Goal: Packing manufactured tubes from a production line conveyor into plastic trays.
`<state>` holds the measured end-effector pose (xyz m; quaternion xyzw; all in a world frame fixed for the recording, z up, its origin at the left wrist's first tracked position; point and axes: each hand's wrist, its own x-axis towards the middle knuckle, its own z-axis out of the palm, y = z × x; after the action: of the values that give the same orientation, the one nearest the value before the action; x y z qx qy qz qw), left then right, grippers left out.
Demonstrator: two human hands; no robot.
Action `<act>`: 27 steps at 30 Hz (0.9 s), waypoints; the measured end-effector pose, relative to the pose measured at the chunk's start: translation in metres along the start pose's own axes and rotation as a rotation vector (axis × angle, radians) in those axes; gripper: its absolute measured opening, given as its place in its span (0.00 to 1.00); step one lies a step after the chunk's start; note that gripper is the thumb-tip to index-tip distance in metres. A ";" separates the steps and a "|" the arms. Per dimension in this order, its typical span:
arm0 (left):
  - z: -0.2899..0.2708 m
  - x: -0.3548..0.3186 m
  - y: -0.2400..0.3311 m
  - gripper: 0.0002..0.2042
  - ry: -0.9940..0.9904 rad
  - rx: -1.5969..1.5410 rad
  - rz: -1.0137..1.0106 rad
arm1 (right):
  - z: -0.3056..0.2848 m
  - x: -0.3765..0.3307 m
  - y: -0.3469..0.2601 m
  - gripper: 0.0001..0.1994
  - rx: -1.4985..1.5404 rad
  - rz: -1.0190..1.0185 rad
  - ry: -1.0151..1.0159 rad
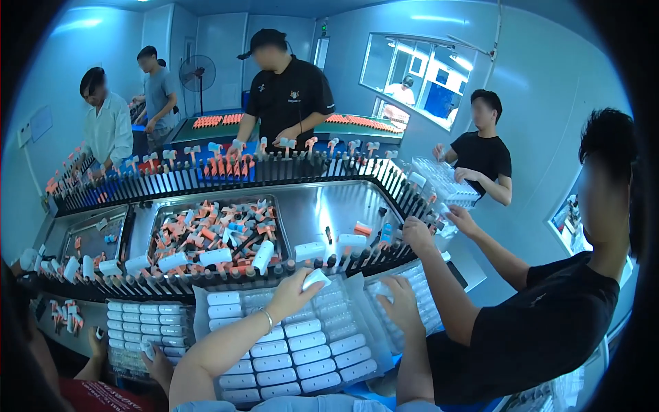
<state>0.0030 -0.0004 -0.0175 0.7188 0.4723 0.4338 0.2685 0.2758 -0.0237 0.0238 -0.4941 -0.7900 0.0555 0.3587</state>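
Observation:
My left hand (292, 296), with a bracelet on the wrist, is closed around a white plastic casing (316, 278) near the conveyor's front edge. Below it lies a clear blister tray (350, 317) with rows of the same white casings filling its front and left pockets. Several pockets at its back right hold no casing. My right hand (401, 305) is over a second clear tray (425, 302) to the right. Its fingers are curled, and a pale bit shows beside them, too unclear to name.
A conveyor with upright pegs (384, 257) loops around a metal table. On it sits a metal tray (280, 226) heaped with orange, grey and white parts. A co-worker in black (535, 316) reaches in from the right. At left, another person's hand (159, 367) works over a casing tray (113, 336).

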 end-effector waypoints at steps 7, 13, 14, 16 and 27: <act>0.001 0.003 0.002 0.20 -0.016 -0.009 -0.013 | 0.036 0.076 0.058 0.18 -0.284 -0.188 0.101; 0.000 -0.003 -0.007 0.21 0.029 0.007 0.023 | 0.067 0.123 0.033 0.15 -0.073 -0.293 -0.113; -0.001 -0.004 -0.009 0.21 0.018 0.007 0.021 | 0.072 0.129 0.025 0.16 -0.101 -0.294 -0.183; 0.001 -0.004 -0.009 0.22 -0.002 -0.020 -0.011 | 0.083 0.140 0.020 0.17 -0.142 -0.328 -0.286; 0.001 -0.002 -0.010 0.18 0.023 -0.035 0.058 | 0.152 0.156 -0.011 0.23 0.253 -0.103 -0.568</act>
<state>-0.0006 0.0021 -0.0270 0.7224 0.4465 0.4579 0.2629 0.1338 0.1390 -0.0032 -0.3697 -0.8694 0.2709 0.1848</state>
